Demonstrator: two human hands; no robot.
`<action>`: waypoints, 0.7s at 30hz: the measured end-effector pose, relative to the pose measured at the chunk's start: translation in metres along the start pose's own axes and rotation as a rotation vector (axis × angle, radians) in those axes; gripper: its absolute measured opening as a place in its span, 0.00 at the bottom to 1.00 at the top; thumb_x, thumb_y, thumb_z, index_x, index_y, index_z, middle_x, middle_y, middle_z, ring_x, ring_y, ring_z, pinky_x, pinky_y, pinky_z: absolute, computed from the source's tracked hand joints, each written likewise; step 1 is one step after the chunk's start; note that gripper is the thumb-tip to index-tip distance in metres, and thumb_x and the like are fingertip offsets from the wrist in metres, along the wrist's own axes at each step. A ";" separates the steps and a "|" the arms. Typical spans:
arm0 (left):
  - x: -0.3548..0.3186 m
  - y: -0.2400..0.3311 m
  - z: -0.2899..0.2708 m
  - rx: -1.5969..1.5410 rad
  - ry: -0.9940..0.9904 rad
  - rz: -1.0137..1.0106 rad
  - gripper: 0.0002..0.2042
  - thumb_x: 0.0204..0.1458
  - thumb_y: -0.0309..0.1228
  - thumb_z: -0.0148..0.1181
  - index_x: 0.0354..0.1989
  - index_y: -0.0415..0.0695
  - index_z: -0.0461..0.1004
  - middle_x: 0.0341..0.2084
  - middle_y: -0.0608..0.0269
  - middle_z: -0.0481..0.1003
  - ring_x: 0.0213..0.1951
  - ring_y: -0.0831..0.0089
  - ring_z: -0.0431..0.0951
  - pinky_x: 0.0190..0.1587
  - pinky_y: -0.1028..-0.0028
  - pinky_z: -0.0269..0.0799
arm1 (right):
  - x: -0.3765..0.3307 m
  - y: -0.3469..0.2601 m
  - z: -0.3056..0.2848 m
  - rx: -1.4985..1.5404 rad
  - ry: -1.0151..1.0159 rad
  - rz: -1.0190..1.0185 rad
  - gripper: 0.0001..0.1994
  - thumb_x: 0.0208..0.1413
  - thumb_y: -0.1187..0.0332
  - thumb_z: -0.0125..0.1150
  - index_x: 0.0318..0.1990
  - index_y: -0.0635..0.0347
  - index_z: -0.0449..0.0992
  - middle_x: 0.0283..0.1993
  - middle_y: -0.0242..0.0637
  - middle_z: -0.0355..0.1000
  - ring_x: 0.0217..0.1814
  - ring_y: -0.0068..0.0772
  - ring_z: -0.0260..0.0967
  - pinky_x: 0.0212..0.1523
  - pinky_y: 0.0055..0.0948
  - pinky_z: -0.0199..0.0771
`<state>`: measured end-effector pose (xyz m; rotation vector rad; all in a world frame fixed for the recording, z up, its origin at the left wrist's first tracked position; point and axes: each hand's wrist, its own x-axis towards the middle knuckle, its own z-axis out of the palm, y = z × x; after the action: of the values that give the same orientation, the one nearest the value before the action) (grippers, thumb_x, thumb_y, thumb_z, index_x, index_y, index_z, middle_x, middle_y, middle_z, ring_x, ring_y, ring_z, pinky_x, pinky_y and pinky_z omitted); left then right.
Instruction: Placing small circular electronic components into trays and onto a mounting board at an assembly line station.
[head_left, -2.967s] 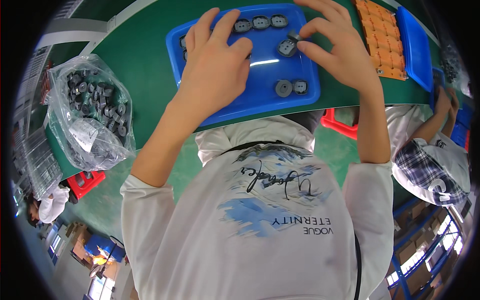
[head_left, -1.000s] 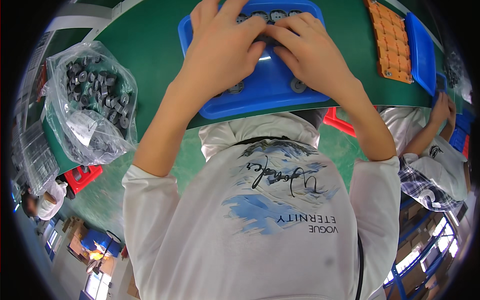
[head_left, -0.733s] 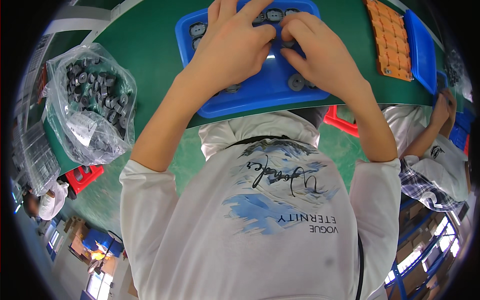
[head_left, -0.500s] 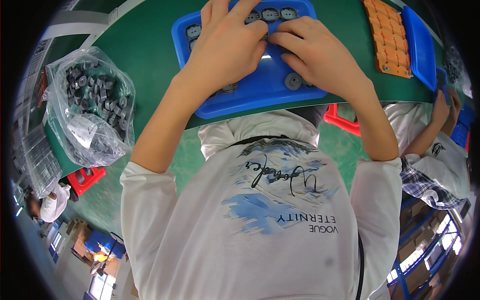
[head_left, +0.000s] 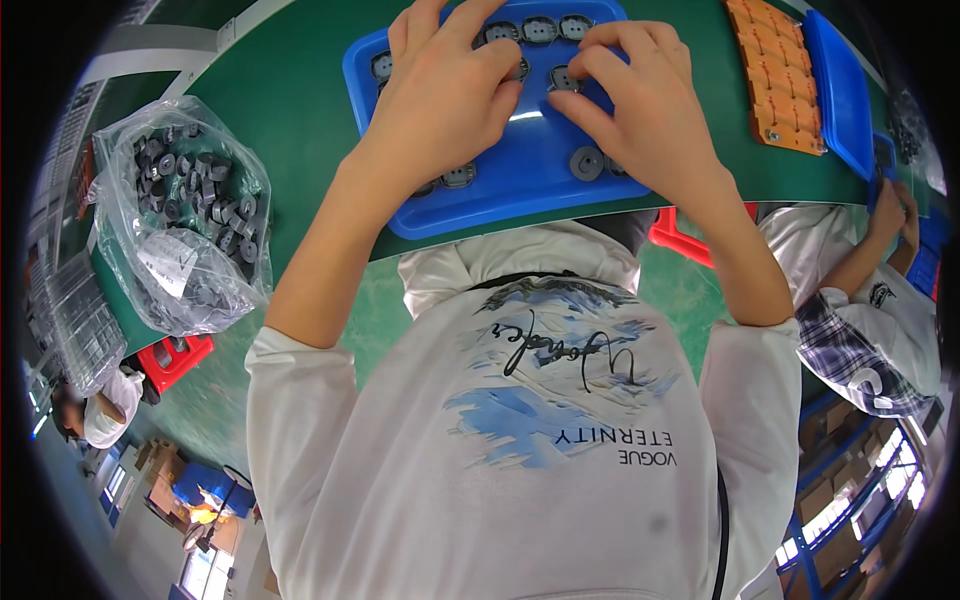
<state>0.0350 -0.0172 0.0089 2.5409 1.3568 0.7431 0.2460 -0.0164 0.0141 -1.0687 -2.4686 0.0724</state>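
My left hand [head_left: 445, 95] reaches over the left side of a blue tray [head_left: 500, 205], its thumb and index finger curled around a grey plastic part [head_left: 522, 69] that is mostly hidden. Close by, my right hand [head_left: 650, 105] has thumb and index finger pinched at another round grey part [head_left: 562, 79]. Along the tray's far edge, similar parts form a row, among them a part with small holes in its face [head_left: 540, 29]. Near the front lie a round grey piece with a central hub [head_left: 586, 163] and a part beside my left wrist [head_left: 458, 175].
A clear plastic bag [head_left: 200, 215] full of grey parts lies on the green table [head_left: 290, 100] at the left. Rightward are an orange slotted block [head_left: 775, 75] and blue trays [head_left: 838, 95]. A red stool [head_left: 680, 238] stands below. Another person's hands [head_left: 893, 215] work at far right.
My hands have drawn apart, the left shifting slightly left and the right opening a gap. The grey part by my right fingertips has come into view.
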 end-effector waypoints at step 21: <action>-0.008 -0.010 -0.021 0.035 -0.080 -0.114 0.20 0.40 0.26 0.72 0.42 0.43 0.72 0.63 0.44 0.63 0.67 0.40 0.56 0.66 0.48 0.53 | 0.015 0.041 0.052 0.316 0.496 -0.398 0.04 0.49 0.74 0.62 0.33 0.61 0.79 0.41 0.42 0.68 0.47 0.46 0.63 0.49 0.40 0.64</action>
<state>0.0135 -0.0199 0.0209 2.4656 1.4856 0.5955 0.2433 0.0290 -0.0362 -0.3894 -2.0770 0.0617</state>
